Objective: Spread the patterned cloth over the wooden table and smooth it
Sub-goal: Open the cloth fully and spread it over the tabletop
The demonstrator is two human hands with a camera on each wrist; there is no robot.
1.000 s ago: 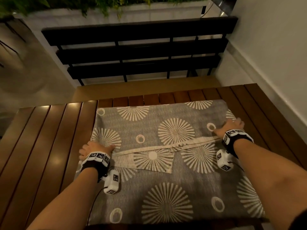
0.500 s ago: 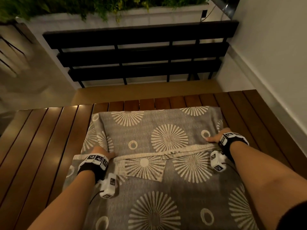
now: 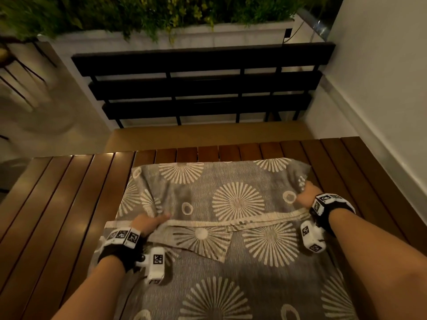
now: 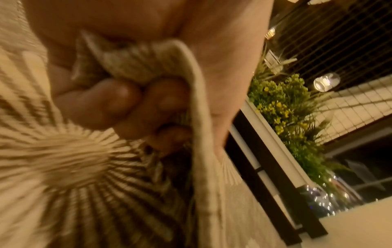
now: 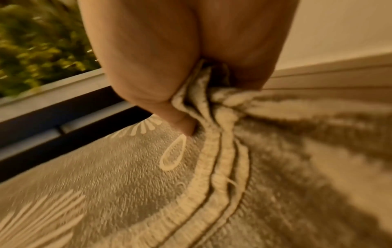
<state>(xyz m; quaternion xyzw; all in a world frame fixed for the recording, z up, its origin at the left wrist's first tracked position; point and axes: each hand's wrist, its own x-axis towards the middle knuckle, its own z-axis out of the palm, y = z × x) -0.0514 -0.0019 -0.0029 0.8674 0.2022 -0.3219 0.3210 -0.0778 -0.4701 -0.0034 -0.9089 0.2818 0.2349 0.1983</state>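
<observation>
A grey cloth with cream sunburst and ring prints lies folded on the slatted wooden table. Its cream hemmed edge runs across the middle between my hands. My left hand grips the hem at its left end; in the left wrist view the fingers curl round bunched fabric. My right hand grips the right end of the hem, where the cloth is gathered in the fist and the thumb presses on it. The upper layer is lifted and puckered near both hands.
A black slatted bench stands beyond the table's far edge. Behind it is a white planter with green plants. A white wall runs close along the right side. Bare table slats show left and right of the cloth.
Both hands have closed on the hem and drawn it toward me. The cloth's upper layer has bunched and narrowed, and its left and right edges have pulled inward.
</observation>
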